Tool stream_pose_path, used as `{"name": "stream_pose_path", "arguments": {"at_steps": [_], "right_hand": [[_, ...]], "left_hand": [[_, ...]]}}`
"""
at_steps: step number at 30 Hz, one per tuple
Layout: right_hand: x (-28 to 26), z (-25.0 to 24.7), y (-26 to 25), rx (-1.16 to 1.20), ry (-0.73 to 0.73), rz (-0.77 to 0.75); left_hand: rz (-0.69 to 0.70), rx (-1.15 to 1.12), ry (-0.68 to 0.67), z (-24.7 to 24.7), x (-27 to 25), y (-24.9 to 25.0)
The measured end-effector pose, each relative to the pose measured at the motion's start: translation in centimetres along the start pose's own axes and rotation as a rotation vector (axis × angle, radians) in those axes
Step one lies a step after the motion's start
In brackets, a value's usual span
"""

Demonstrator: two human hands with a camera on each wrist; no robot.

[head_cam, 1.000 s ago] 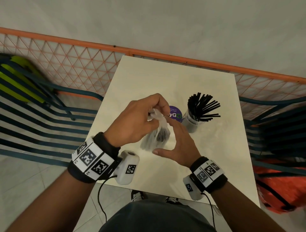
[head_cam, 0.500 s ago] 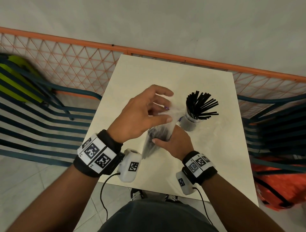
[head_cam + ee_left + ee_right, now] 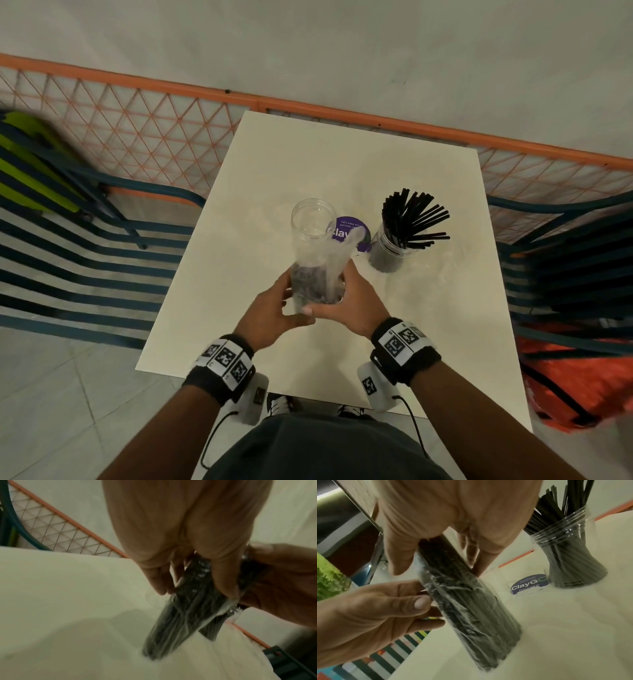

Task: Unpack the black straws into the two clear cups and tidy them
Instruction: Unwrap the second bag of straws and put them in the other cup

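I am gripping the light, slippery clear plastic packet of black straws (image 3: pixel 317 281) low with both hands, left hand (image 3: pixel 270 313) and right hand (image 3: pixel 349 301), just before the empty clear plastic cup (image 3: pixel 313 219).

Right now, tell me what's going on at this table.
A person is unpacking black straws. Both hands hold a clear plastic bag of straws standing on end on the white table: the left hand grips it from the left, the right hand from the right. The bag's top looks open and loose. An empty clear cup stands just behind it. To the right, a second clear cup already holds fanned-out straws, beside a purple sticker.
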State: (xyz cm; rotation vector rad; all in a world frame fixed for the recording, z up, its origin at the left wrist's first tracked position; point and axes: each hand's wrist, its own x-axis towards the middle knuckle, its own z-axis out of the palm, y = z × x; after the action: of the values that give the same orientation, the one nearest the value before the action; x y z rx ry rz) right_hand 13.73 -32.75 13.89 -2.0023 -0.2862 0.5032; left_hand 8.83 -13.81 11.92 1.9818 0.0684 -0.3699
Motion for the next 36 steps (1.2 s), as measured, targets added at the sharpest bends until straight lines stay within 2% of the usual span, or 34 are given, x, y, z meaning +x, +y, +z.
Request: {"name": "stream_pose_path", "arguments": {"at_steps": [2,4,7,9,10,12,14,19,23,28,32,36], "right_hand": [[-0.1,0.1,0.5,0.024,-0.076,0.003],[0.1,0.5,1.1,-0.036,-0.114,0.009],[0.4,0.7,1.9,-0.087,-0.08,0.043],[0.7,0.8,2.6,-0.104,-0.075,0.078],[0.8,0.9,3.0,-0.109,-0.076,0.094],[1.2,0.9,3.5,-0.105,-0.058,0.113],[1.3,0.7,3.3,-0.09,-0.023,0.12],[1.4,0.5,2.3,-0.048,-0.013,0.079],[1.4,0.5,2.8,-0.227,-0.081,0.127],[2.0,0.9,3.3,-0.227,-0.042,0.088],[1.4,0.2,3.3,-0.097,-0.026,0.017],[1.2,0.3,3.8,-0.232,-0.046,0.065]], "left_hand": [[-0.029,0.015,0.112,1.0,0.3,-0.7],[-0.012,0.089,0.164,1.6,0.7,-1.5],[0.008,0.396,0.145,2.4,0.8,-2.1],[0.044,0.466,0.126,2.5,0.6,-2.2],[0.098,0.398,0.122,2.4,0.5,-2.1],[0.206,0.118,0.132,2.0,0.1,-1.8],[0.237,-0.001,0.164,1.8,0.0,-1.5],[0.209,0.187,0.246,1.7,0.7,-2.0],[0.211,-0.028,0.176,1.7,0.8,-1.4],[0.178,0.067,0.27,2.4,1.1,-1.4],[0.149,0.139,0.216,2.7,1.6,-2.4],[0.124,0.104,0.118,2.8,1.7,-2.0]]}}
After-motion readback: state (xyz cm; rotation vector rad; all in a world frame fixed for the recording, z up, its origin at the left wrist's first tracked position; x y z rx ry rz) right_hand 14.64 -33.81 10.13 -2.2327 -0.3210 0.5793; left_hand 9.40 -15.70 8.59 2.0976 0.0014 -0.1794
